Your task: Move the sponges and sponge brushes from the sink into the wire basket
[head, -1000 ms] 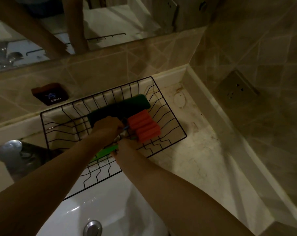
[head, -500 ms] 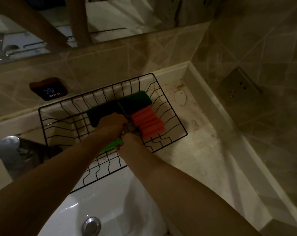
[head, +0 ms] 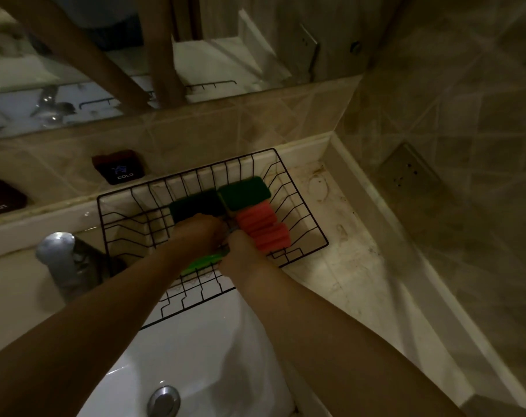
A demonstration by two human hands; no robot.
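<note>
Head view: basket stock, sink cleared

Sink [head: 195,356]: no sponges visible. Wire basket [head: 129,224] on rim, by wall: 2 green sponges [head: 243,192], red sponges [head: 263,228]. Left hand [head: 197,234] & right hand [head: 240,251] closed on green-handled brush [head: 200,263], prob. seating it flat.

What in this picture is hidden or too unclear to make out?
All in the head view:
- Fingers of the left hand and right hand: curled under, so the grip is unclear.
- Green handle: mostly covered by both hands.
- Sink: cut off by the bottom edge and crossed by the arms, so leftover sponges cannot be ruled out.
- Dark green sponges: dim, detail lost.
</note>
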